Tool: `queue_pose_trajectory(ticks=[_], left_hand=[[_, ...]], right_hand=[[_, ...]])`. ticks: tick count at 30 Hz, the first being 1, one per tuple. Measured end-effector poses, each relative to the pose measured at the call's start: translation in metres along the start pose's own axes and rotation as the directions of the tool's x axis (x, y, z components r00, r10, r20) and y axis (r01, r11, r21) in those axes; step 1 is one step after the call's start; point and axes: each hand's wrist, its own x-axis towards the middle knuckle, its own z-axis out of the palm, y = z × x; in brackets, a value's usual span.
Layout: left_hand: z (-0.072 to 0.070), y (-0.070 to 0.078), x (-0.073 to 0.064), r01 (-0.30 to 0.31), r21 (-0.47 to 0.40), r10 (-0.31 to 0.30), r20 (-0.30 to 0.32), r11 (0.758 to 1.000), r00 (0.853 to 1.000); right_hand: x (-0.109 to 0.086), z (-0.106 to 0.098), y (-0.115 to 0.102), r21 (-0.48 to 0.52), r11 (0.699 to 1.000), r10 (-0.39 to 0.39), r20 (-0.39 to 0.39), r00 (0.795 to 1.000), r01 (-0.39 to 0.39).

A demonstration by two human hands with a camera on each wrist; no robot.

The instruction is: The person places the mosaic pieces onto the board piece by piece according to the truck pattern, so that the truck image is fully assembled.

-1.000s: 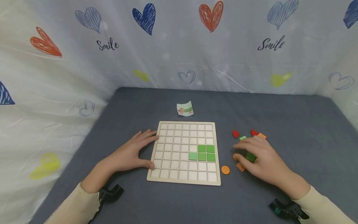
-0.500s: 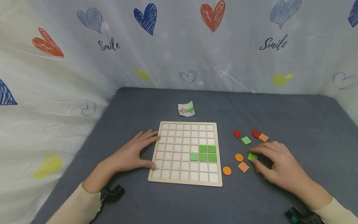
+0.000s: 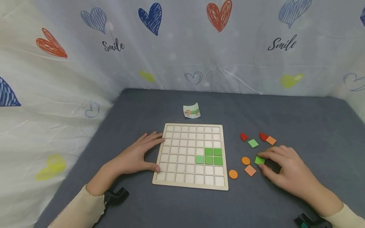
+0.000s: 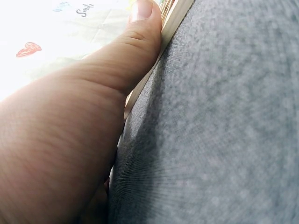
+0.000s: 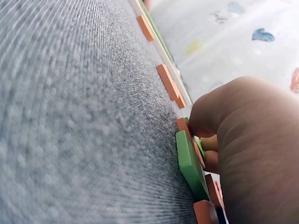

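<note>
In the head view, my left hand [image 3: 134,156] lies at the left edge of a wooden grid board [image 3: 178,183], fingers straight and thumb spread. The thumb [image 4: 142,32] touches the board's side in the left wrist view. Several green square tiles fill cells toward the board's right side. To the right of the board, my right hand [image 3: 289,172] pinches a bright green square tile [image 3: 259,160] between thumb and forefinger, low at the cloth. Another green tile [image 5: 189,163] lies below that hand in the right wrist view, mostly hidden from the head camera.
Around the right hand lie orange discs [image 3: 233,174], an orange square [image 3: 250,170], a light green square [image 3: 252,143], red rounded pieces [image 3: 243,136] and another orange square [image 3: 271,140]. A small picture card [image 3: 192,110] sits behind the board on the grey cloth [image 3: 137,110].
My right hand has drawn back to the right, uncovering the orange pieces and light green square, and its fingertips have come to the green tile. My left hand stays at the board.
</note>
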Motion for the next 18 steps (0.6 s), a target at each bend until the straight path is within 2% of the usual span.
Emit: queue_pose_trajectory(ticks=[12,18], left_hand=[[-0.0028,0.0004,-0.0001,0.008,0.01,-0.008,0.003,1.0,1.0],[-0.0004,0.0011,-0.0005,0.014,-0.001,-0.014,0.001,1.0,1.0]], right_hand=[[0.0033,0.0059,0.0036,0.036,0.998,-0.046,-0.059,0.997,0.048],[0.0033,0.006,0.0037,0.045,0.998,-0.043,-0.056,0.998,0.045]])
